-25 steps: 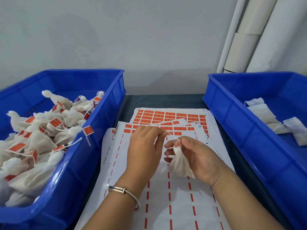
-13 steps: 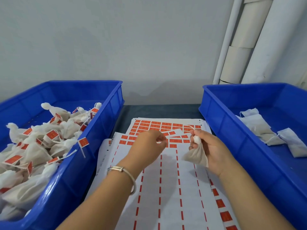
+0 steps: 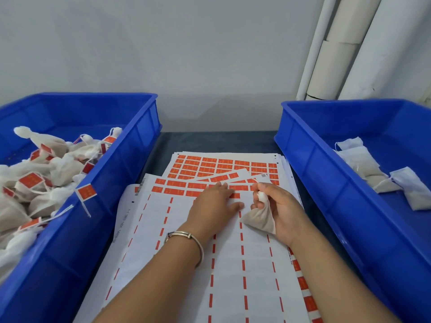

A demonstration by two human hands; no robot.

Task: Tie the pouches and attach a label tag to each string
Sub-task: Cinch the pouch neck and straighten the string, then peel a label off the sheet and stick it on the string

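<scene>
L hand point(image 3: 213, 202) lies palm-down on the label sheets point(image 3: 177, 241) in the middle of the table point(image 3: 210, 142), fingers point(image 3: 221, 185) straight and close together, tips on the row of orange labels point(image 3: 184, 184) at the sheet's far end; silver bracelet point(image 3: 186, 238) on that wrist. R hand point(image 3: 279, 206) just beside it, curled round a small white pouch point(image 3: 258, 221), thumb and fingers pinching the gathered neck, pouch body hanging down over the sheet; thin string point(image 3: 255, 180) pokes up past the knuckles. Blue bin at L point(image 3: 130, 159) holds a heap of tied pouches w/ orange tags point(image 3: 30, 180), one tag point(image 3: 86, 192) draped over its rim. Blue bin at R point(image 3: 326, 173) holds a few flat untied pouches point(image 3: 363, 169). White pipes point(image 3: 338, 54) against the wall, far R.
</scene>
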